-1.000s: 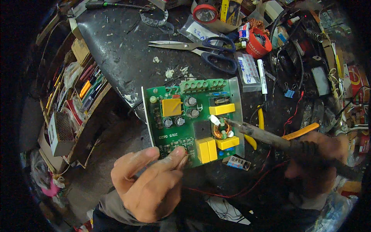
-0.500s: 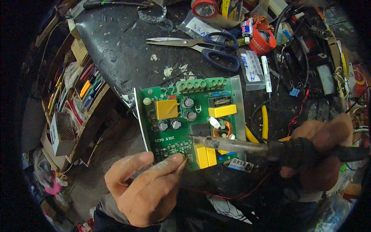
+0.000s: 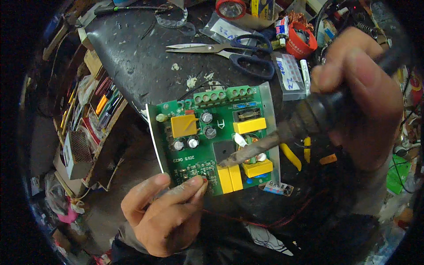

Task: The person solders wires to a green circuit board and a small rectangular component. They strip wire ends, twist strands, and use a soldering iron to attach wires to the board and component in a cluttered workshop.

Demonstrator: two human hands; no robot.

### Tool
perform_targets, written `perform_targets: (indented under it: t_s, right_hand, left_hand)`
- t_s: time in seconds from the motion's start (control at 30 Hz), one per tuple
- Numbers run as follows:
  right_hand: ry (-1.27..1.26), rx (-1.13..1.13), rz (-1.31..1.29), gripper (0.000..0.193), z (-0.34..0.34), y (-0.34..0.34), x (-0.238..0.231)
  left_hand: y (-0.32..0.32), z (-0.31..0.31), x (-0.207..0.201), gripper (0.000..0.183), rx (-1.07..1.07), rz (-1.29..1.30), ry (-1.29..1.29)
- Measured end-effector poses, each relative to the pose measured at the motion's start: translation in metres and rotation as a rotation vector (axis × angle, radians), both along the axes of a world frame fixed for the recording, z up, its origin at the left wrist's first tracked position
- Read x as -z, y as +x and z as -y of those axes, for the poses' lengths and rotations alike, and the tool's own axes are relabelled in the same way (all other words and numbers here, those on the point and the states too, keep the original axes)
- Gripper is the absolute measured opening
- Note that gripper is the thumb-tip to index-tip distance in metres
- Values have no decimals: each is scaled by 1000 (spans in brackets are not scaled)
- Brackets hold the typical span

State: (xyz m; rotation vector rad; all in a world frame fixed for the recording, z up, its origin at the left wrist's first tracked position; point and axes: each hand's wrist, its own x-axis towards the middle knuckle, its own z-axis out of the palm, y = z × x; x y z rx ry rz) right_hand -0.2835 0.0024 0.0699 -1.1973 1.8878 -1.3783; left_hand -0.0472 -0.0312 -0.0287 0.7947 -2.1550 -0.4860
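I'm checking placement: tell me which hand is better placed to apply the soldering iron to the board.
Probably the right: the right hand grips the soldering iron, its tip angled over the circuit board. The left hand is busy holding the board's near edge.

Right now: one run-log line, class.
left hand: touches green rectangular circuit board; right hand: grips dark-handled metal soldering iron; iron tip: over board, contact unclear
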Motion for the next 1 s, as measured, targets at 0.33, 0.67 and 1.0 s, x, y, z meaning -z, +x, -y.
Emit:
perform_targets:
  t_s: [0.33,0.67,1.0]
  right_hand:
    - [86,-101,-45,37,9,-23,20]
    - [184,-242,-288,37,13,-38,28]
    - [258,-462,-476,37,51,-36,71]
  left_hand:
    - [-1,-5,0,26,-52,55,22]
    - [-6,-6,2,27,-102,53,-97]
    - [-6,-7,-5,33,-94,131,-87]
